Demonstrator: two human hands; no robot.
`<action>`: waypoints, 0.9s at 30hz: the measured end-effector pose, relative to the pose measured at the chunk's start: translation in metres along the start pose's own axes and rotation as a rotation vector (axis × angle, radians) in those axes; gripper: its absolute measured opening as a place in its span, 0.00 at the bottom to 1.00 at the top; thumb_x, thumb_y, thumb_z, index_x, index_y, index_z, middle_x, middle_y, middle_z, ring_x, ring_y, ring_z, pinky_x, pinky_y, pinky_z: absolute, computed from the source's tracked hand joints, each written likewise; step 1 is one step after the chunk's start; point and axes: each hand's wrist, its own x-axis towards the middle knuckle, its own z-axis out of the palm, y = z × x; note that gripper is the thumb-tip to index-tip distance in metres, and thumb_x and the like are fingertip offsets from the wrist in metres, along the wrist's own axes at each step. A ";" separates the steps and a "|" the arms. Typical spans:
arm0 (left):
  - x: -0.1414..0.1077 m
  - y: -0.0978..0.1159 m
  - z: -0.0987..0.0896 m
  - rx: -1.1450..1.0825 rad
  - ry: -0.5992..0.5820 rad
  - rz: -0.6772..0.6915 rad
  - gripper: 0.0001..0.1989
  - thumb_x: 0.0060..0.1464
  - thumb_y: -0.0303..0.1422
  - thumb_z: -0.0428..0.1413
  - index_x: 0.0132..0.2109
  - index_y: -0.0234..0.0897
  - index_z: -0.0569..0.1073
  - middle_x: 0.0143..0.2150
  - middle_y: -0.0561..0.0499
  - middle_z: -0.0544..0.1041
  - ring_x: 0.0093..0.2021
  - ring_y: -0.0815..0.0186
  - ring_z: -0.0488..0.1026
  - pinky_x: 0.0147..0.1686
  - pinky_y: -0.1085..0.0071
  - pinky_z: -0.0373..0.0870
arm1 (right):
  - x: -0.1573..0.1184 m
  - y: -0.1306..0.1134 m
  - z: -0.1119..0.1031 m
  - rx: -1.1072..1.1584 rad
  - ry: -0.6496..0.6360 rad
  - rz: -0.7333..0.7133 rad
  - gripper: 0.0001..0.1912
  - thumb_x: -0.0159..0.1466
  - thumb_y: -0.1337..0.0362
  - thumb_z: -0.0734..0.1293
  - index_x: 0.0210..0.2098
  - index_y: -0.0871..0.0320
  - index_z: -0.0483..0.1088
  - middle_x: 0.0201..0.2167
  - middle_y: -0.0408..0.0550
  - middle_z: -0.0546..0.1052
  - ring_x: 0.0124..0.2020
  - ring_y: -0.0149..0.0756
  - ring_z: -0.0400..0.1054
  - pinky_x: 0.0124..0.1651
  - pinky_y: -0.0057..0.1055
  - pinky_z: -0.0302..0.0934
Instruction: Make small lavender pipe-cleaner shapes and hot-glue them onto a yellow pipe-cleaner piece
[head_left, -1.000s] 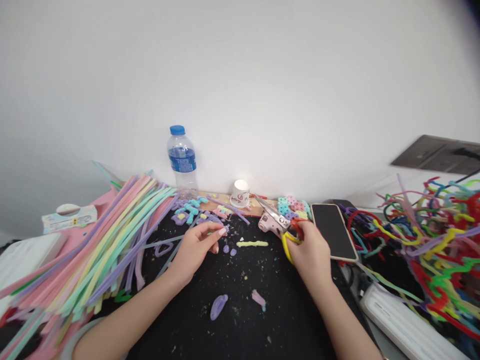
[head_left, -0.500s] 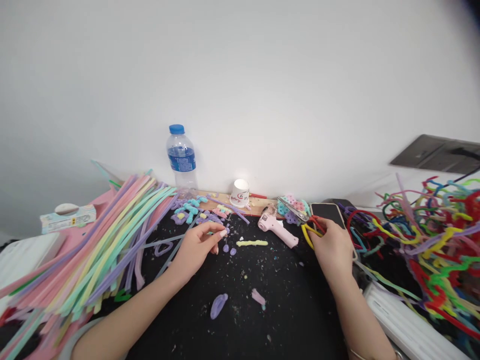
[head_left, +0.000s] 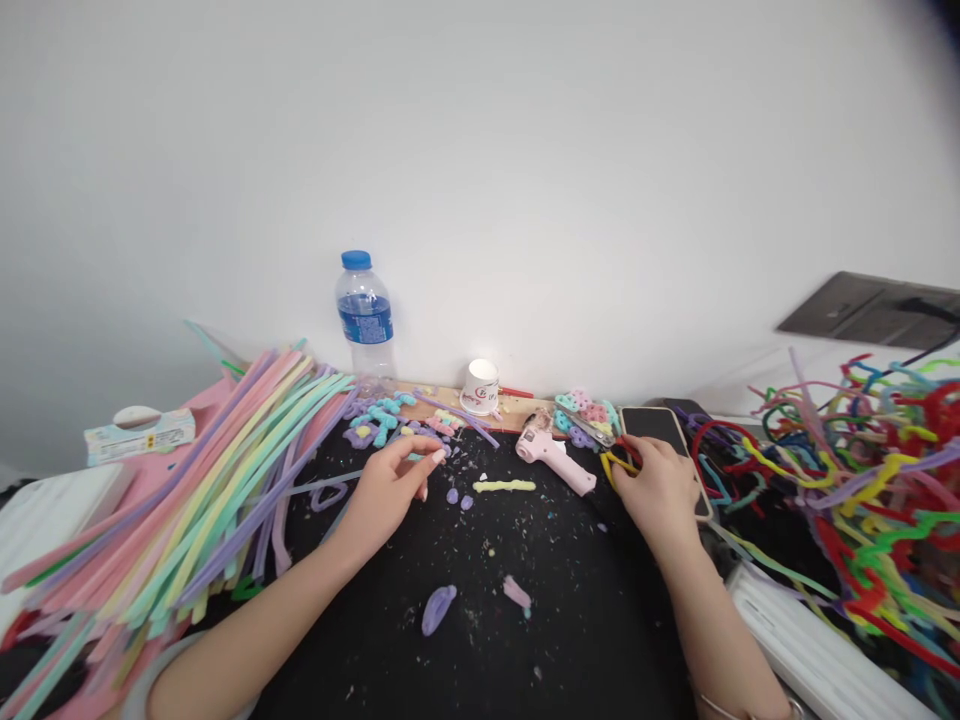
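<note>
My right hand (head_left: 660, 485) grips a pair of scissors by its red and yellow handles (head_left: 616, 465); the metal blades point left, over the crocheted-looking pastel pieces (head_left: 581, 415). Thumb and fingertips of my left hand (head_left: 390, 490) are pinched together, and whatever they hold is too small to make out. Small purple bits (head_left: 452, 496) lie just beside that hand. Between my hands rest a yellow fuzzy strip (head_left: 504, 486) and a pink glue gun (head_left: 556, 462). Nearer to me on the black surface are a purple loop (head_left: 438, 610) and a short pink piece (head_left: 516, 592).
A bundle of pastel pipe cleaners (head_left: 217, 490) covers the left side. Tangled bright pipe cleaners (head_left: 877, 490) fill the right. Against the wall stand a water bottle (head_left: 365, 325) and a paper cup (head_left: 480, 388). A phone (head_left: 652, 425) lies behind my right hand.
The scissors have been lowered, their blades now lying flatter over the pastel pieces. My left hand has shifted slightly left and up, still pinched.
</note>
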 end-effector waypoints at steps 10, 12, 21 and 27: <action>-0.007 0.004 0.008 0.036 -0.351 0.005 0.10 0.51 0.38 0.54 0.33 0.35 0.73 0.25 0.55 0.70 0.17 0.75 0.61 0.19 0.77 0.58 | -0.036 -0.074 -0.018 0.704 -0.192 -0.518 0.14 0.61 0.68 0.62 0.46 0.54 0.66 0.41 0.50 0.70 0.42 0.38 0.65 0.44 0.35 0.62; -0.008 0.003 0.010 0.033 -0.409 -0.003 0.10 0.51 0.38 0.55 0.33 0.34 0.74 0.21 0.56 0.68 0.16 0.75 0.61 0.18 0.78 0.56 | -0.048 -0.088 -0.018 0.769 -0.342 -0.612 0.15 0.61 0.68 0.63 0.48 0.54 0.65 0.40 0.48 0.70 0.41 0.36 0.65 0.42 0.32 0.63; -0.010 0.003 0.012 -0.015 -0.467 -0.101 0.10 0.50 0.38 0.55 0.32 0.35 0.74 0.18 0.58 0.66 0.15 0.75 0.59 0.16 0.78 0.54 | -0.062 -0.100 -0.016 0.782 -0.476 -0.631 0.08 0.63 0.70 0.61 0.40 0.54 0.67 0.35 0.45 0.69 0.38 0.33 0.66 0.39 0.28 0.61; -0.010 0.004 0.012 -0.001 -0.475 -0.068 0.12 0.51 0.39 0.53 0.30 0.35 0.75 0.21 0.54 0.71 0.15 0.74 0.60 0.18 0.76 0.56 | -0.062 -0.100 -0.015 0.780 -0.459 -0.609 0.07 0.62 0.70 0.62 0.38 0.54 0.68 0.33 0.44 0.69 0.34 0.32 0.66 0.36 0.27 0.61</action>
